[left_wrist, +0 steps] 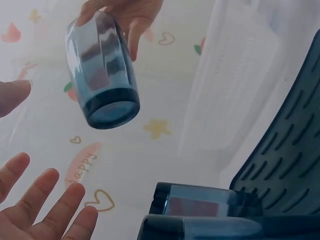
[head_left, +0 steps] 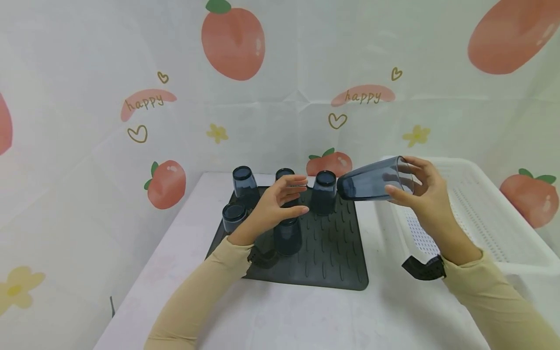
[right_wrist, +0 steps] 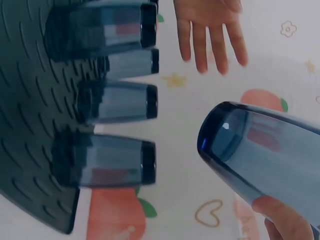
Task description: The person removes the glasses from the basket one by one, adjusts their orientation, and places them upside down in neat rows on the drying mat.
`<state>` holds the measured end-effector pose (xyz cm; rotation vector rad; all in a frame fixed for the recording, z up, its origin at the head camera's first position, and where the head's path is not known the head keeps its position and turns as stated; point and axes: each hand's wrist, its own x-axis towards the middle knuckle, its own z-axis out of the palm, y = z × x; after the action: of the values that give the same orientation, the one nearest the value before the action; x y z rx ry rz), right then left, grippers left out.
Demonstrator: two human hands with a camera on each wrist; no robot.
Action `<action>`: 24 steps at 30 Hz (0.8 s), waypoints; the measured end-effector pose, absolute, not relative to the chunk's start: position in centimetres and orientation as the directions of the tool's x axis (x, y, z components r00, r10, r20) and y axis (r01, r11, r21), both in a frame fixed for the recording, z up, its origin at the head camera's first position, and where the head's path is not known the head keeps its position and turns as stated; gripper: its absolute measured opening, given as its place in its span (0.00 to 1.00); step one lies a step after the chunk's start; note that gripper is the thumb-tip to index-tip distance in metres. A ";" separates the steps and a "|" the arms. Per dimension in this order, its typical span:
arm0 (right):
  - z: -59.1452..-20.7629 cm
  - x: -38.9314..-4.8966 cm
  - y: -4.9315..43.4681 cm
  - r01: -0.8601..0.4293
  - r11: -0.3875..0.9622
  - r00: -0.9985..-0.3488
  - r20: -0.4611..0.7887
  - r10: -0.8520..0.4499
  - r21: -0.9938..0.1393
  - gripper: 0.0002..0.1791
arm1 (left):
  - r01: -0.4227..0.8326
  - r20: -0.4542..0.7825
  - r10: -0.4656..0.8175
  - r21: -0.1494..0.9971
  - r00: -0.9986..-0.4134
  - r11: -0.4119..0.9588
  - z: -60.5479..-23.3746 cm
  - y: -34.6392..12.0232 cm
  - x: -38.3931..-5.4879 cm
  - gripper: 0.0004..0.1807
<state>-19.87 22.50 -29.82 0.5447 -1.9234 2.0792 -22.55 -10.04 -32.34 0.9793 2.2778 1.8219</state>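
Note:
In the head view my right hand [head_left: 426,194] grips a clear blue drinking glass [head_left: 372,180] near its rim. The glass is tilted almost flat, its thick base pointing left, up above the table. My left hand [head_left: 282,199] hovers over the dark drying mat [head_left: 332,253], fingers extended and thumb apart, holding nothing. Several matching glasses stand upside down on the mat, among them one at the back right [head_left: 324,192], one under my left hand [head_left: 288,238] and one at the back left [head_left: 245,181]. My left forearm partly hides the front left glass [head_left: 234,215].
A white perforated plastic basket [head_left: 472,170] stands on the right of the white table [head_left: 306,316], behind my right forearm. A fabric backdrop [head_left: 280,107] with printed fruit and hearts hangs directly behind the table.

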 end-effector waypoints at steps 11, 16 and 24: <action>-30.0 -18.4 20.5 -0.428 -0.084 -0.894 0.435 -0.108 -0.900 0.34 | 0.462 0.363 0.541 0.885 -0.759 0.054 -32.5 -9.2 -22.8 0.37; -30.3 -18.1 19.9 -0.463 -0.083 -0.876 0.470 -0.111 -0.882 0.36 | 0.459 0.366 0.548 0.887 -0.752 0.039 -32.4 -8.9 -22.7 0.37; -30.5 -17.7 18.8 -0.497 -0.076 -0.859 0.502 -0.096 -0.864 0.39 | 0.461 0.375 0.573 0.887 -0.729 0.006 -33.0 -8.3 -23.0 0.37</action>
<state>-17.73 18.83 -30.52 0.6433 -1.9159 2.0148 -22.99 -8.27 -32.97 1.1154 2.1596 1.8404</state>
